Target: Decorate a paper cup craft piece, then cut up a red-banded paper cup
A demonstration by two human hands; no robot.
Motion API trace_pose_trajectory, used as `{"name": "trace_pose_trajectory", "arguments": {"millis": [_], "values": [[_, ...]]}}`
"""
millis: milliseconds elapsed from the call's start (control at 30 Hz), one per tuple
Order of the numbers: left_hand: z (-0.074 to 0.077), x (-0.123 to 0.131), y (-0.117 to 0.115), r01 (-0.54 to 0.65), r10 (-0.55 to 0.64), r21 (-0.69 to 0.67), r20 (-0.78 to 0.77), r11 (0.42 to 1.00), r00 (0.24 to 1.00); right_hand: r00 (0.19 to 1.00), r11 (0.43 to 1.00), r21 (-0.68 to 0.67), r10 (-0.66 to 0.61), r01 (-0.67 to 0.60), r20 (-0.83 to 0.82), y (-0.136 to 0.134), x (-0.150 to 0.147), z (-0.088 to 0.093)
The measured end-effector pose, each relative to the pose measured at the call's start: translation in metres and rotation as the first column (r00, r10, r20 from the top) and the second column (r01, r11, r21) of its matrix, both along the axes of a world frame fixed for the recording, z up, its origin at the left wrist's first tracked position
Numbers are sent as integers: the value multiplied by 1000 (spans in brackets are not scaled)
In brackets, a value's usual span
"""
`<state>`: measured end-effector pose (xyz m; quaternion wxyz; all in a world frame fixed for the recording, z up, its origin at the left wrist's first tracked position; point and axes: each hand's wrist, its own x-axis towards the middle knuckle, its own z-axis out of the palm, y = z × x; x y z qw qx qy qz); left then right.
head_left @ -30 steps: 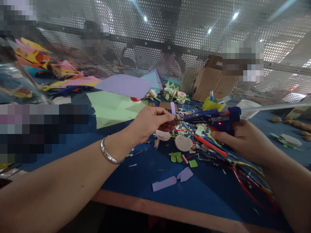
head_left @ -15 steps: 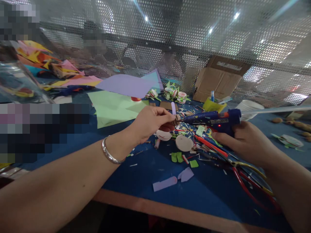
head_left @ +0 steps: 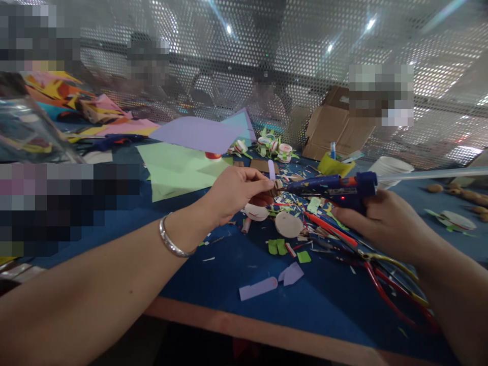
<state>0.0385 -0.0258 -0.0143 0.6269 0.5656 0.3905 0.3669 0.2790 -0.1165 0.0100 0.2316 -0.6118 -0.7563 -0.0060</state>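
Note:
My left hand [head_left: 233, 194], with a silver bangle on its wrist, pinches a small craft piece with a lilac paper strip [head_left: 271, 170] standing up from it. My right hand [head_left: 381, 219] grips a blue hot glue gun [head_left: 331, 186] whose red light is on. The gun's nozzle points left and touches the piece at my left fingertips. Both hands hover above a litter of paper scraps on the blue table [head_left: 229, 269]. A round wooden disc [head_left: 288, 224] lies just below the nozzle.
Red-handled scissors [head_left: 385, 277] lie under my right wrist. Lilac paper offcuts [head_left: 270, 282] rest near the table's front edge. Green and lilac sheets [head_left: 179, 165], finished paper flowers [head_left: 274, 146], a cardboard box [head_left: 335, 129] and a white cup [head_left: 389, 166] sit farther back, before a perforated metal screen.
Almost nothing differs. The glue gun has shifted very slightly while its nozzle stays at the piece in my left fingers.

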Motion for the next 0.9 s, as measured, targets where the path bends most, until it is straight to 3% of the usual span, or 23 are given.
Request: {"name": "trace_pose_trajectory", "arguments": {"millis": [900], "values": [[-2, 1, 2, -7, 7, -10, -1, 1000, 1000, 1000, 1000, 17, -11, 11, 5, 0, 1, -2]]}}
